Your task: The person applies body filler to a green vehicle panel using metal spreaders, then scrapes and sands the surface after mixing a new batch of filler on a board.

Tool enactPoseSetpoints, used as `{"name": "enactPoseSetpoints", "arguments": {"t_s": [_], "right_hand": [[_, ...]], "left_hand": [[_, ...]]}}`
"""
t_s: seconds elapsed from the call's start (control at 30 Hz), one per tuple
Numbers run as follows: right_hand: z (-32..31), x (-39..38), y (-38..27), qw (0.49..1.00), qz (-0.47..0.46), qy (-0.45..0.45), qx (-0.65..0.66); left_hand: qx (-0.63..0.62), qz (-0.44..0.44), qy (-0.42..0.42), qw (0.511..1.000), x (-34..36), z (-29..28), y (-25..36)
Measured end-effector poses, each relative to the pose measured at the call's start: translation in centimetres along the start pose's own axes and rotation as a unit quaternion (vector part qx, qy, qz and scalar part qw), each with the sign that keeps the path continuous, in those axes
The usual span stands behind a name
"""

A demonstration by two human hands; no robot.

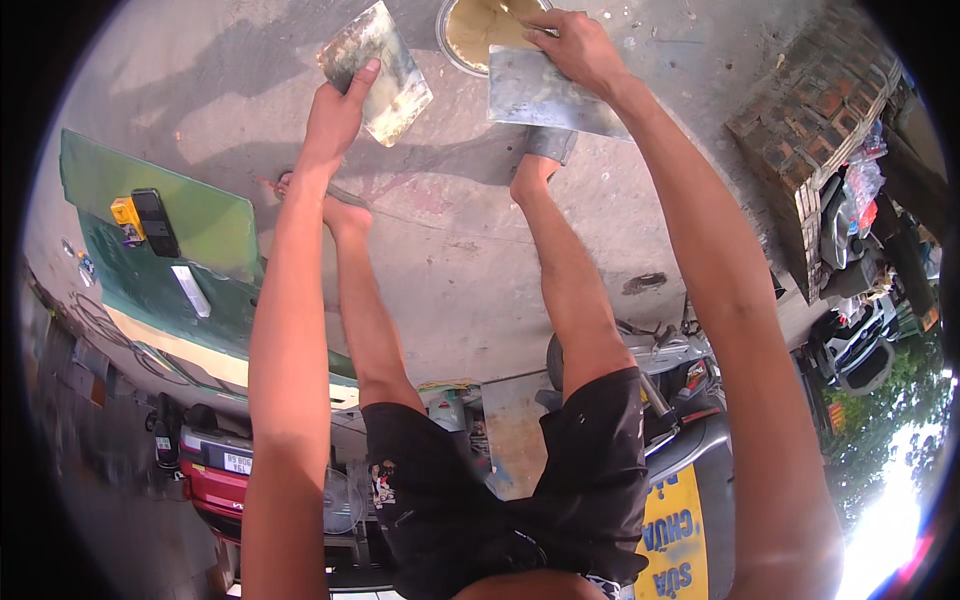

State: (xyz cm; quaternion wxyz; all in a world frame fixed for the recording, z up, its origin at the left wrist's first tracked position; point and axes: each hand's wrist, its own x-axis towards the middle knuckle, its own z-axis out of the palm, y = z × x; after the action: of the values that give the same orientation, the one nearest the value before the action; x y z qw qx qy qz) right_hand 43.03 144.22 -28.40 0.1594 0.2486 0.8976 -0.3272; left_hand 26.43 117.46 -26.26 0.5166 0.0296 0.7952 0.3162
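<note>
Your right hand (580,45) grips 1 flat metal scraper (540,95) at the rim of the putty tub (480,30), just beyond it. Your left hand (335,115) pinches the other, smeared scraper (385,70), apparently tilted, well left of the tub.

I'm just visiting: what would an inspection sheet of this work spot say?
Surface: bare grey concrete floor, stained.
Job's things: round tub of tan paste; smeared flat scraper; grey metal plate.
Clutter: green panel carrying a yellow tool and a black object.
Hands: left hand grips the scraper; right hand holds the plate at the tub.
Cables: wires beside the panel.
Surroundings: brick stack, parked motorbike.
</note>
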Motion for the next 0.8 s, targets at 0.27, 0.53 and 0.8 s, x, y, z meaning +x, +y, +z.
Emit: {"name": "enactPoseSetpoints", "arguments": {"t_s": [0.27, 0.53, 0.8], "right_hand": [[6.0, -2.1, 0.1, 0.956, 0.201, 0.023, 0.215], [19.3, -11.0, 0.5, 0.779, 0.425, 0.035, 0.46], [5.5, -5.1, 2.3, 0.659, 0.306, -0.065, 0.684]], "left_hand": [[-0.13, -0.033, -0.029, 0.991, -1.1, -0.5, -0.8], [-0.115, -0.06, -0.016, 0.991, -0.6, -1.0, -3.7], [-0.161, -0.061, -0.022, 0.985, -0.4, 0.1, -1.6]]}}
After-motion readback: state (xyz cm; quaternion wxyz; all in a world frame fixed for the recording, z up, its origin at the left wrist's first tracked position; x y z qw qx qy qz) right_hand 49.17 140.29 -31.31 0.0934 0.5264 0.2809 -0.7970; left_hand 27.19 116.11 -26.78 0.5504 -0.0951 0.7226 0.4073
